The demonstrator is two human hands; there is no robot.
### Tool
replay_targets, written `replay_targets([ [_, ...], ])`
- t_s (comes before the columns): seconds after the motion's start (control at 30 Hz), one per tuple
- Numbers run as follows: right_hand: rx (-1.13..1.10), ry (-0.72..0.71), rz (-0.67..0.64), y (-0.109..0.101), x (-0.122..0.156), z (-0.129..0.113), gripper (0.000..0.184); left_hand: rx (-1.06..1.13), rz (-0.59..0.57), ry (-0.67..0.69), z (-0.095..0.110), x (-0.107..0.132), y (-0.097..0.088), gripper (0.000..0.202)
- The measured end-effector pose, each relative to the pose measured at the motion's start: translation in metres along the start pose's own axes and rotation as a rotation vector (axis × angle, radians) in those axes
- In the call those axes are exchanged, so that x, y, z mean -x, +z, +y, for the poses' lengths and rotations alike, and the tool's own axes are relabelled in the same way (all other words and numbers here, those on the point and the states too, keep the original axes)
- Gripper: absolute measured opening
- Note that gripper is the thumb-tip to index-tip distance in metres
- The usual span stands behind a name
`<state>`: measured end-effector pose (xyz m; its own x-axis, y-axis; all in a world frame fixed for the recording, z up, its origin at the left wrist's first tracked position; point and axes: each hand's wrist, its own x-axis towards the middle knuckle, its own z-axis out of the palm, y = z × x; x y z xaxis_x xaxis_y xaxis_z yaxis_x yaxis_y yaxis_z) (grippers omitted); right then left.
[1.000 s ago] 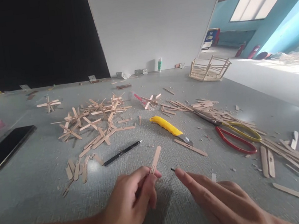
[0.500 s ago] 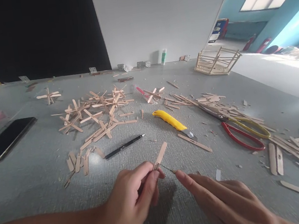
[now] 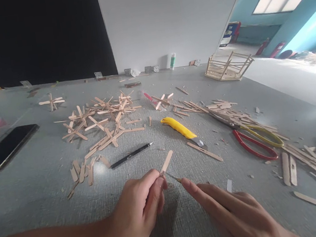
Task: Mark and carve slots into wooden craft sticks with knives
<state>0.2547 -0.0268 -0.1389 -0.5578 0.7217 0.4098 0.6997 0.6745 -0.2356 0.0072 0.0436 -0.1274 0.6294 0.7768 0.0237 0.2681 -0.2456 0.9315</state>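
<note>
Between the thumb and fingers of my left hand (image 3: 142, 208) a wooden craft stick (image 3: 166, 161) is pinched, its rounded end pointing up and away. My right hand (image 3: 230, 208) grips a thin metal tool (image 3: 171, 176), a narrow rod whose kind I cannot make out; the index finger lies along it. The tool's tip meets the stick close to my left fingertips, and most of its handle is hidden in my palm. Beyond the hands lie a black pen (image 3: 132, 155), a yellow utility knife (image 3: 179, 127) and a slotted craft stick (image 3: 205, 151).
Crossed craft-stick pieces (image 3: 110, 111) are heaped at centre left. Scissors (image 3: 256, 142) with red and yellow handles lie among loose sticks at right. A stick frame (image 3: 228, 68) and a glue stick (image 3: 173, 61) stand at the back. A phone (image 3: 6, 148) lies at left.
Both hands, with the craft stick and the thin tool, have shifted slightly left. The tool's tip stays against the stick.
</note>
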Motion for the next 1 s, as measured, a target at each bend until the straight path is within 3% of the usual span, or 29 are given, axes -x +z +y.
replay_targets([
  [0.13,0.003,0.017,-0.014,0.007,0.004,0.002,0.056,-0.025,-0.008,-0.008,-0.002,-0.001,0.0,0.04],
  [0.3,0.102,0.063,0.066,0.017,0.001,0.002,0.053,-0.039,-0.009,-0.054,-0.005,-0.004,0.0,0.041],
  [0.43,0.168,-0.031,0.078,0.016,-0.011,-0.002,0.056,-0.018,0.013,-0.09,-0.003,-0.006,-0.001,0.044],
  [0.63,0.131,0.026,-0.085,0.009,-0.016,-0.004,0.057,0.016,-0.011,-0.151,-0.007,-0.007,0.0,0.043],
  [0.77,0.094,0.119,-0.198,-0.013,-0.032,-0.001,0.052,0.014,-0.012,-0.163,-0.009,-0.009,0.001,0.043],
  [0.9,0.018,0.103,-0.247,-0.05,-0.066,-0.001,0.042,0.016,-0.058,-0.144,-0.007,-0.008,-0.001,0.043],
  [1.0,-0.007,0.073,-0.259,-0.06,-0.081,-0.003,0.038,0.037,-0.04,-0.164,-0.008,-0.008,-0.003,0.042],
])
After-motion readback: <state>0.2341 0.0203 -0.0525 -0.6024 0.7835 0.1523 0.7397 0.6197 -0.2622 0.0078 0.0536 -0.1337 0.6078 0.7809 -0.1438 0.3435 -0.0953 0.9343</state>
